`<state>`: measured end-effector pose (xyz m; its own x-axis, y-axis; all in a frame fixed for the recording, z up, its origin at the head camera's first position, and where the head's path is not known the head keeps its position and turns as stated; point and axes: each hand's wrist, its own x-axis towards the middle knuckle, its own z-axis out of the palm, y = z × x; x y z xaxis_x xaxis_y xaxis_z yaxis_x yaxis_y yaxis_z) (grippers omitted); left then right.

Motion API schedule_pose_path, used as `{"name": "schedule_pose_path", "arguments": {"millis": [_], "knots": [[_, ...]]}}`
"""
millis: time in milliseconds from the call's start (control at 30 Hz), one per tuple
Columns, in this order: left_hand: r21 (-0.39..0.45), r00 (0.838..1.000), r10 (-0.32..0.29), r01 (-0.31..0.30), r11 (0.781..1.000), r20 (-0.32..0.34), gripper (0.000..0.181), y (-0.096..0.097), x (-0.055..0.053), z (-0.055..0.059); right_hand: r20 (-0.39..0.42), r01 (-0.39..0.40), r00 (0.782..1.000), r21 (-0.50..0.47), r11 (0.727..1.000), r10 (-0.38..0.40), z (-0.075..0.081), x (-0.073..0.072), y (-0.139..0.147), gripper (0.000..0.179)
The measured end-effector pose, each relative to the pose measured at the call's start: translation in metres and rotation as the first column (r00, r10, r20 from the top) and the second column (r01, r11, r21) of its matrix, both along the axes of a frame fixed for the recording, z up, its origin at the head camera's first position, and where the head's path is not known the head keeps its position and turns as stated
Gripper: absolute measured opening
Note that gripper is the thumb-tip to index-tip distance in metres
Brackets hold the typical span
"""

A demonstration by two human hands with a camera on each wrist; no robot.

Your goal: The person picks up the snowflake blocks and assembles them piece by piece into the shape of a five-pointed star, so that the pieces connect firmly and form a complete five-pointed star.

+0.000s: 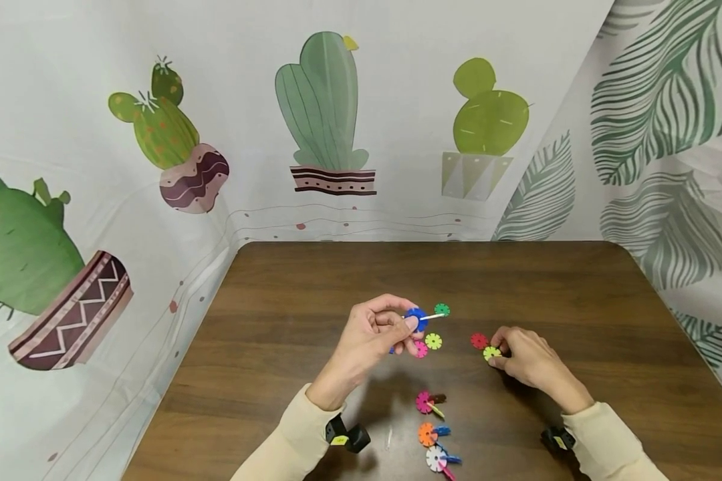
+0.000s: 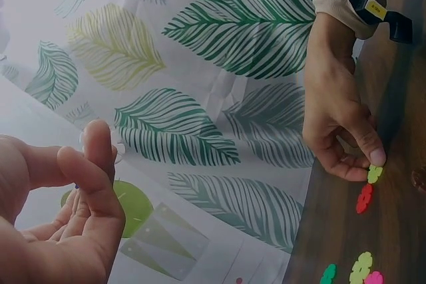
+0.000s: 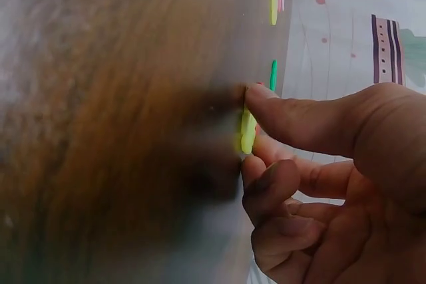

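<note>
The yellow disc (image 1: 491,353) was pinched between the thumb and fingers of your right hand (image 1: 529,357), low over the worktop (image 1: 277,287) or touching it, you could not tell which, with the red disc (image 1: 478,341) just beside it. From that grip, the blue disc (image 1: 416,318) lay off to your left, raised and pinched in your left hand (image 1: 367,341), and the white piece at the blue disc, seen edge-on, ran its long line out rightward, toward your right hand's side.
</note>
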<state>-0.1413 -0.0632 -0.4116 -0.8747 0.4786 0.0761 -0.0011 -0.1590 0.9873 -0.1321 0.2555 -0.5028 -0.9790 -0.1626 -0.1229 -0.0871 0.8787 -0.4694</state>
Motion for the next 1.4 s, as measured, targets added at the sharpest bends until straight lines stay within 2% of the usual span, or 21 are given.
{"name": "schedule_pose_path", "arguments": {"millis": [100, 267, 567, 800, 933, 1100, 1400], "knots": [[0.001, 1.000, 0.000, 0.000, 1.000, 0.003, 0.024, 0.000, 0.000, 0.000, -0.009, -0.003, 1.000, -0.012, 1.000, 0.003, 0.000, 0.000, 0.000, 0.025], [-0.007, 1.000, 0.000, 0.000, 1.000, 0.013, 0.021, 0.000, 0.000, 0.001, -0.030, -0.010, 1.000, -0.093, 0.996, 0.008, 0.004, 0.002, -0.001, 0.023], [0.011, 1.000, -0.021, 0.021, 1.000, 0.019, 0.008, 0.000, 0.000, 0.002, -0.080, -0.013, 0.997, -0.173, 0.985, -0.001, 0.024, 0.003, -0.003, 0.018], [0.003, 1.000, 0.015, -0.015, 1.000, -0.021, 0.024, 0.000, -0.001, 0.000, -0.117, -0.001, 0.993, -0.231, 0.973, -0.027, 0.041, 0.006, -0.006, 0.020], [-0.009, 0.999, 0.033, -0.033, 0.999, -0.036, 0.026, 0.000, -0.001, 0.001, -0.136, -0.004, 0.990, -0.274, 0.962, -0.035, 0.048, 0.008, -0.008, 0.019], [0.008, 1.000, 0.012, -0.012, 1.000, -0.024, 0.029, 0.000, -0.001, 0.000, -0.181, -0.013, 0.982, -0.326, 0.945, -0.049, 0.055, 0.011, -0.014, 0.017], [0.044, 1.000, -0.028, 0.028, 0.999, -0.006, 0.033, 0.001, -0.001, 0.000, -0.247, 0.004, 0.960, -0.452, 0.892, -0.129, 0.073, 0.019, -0.034, 0.012]]}}
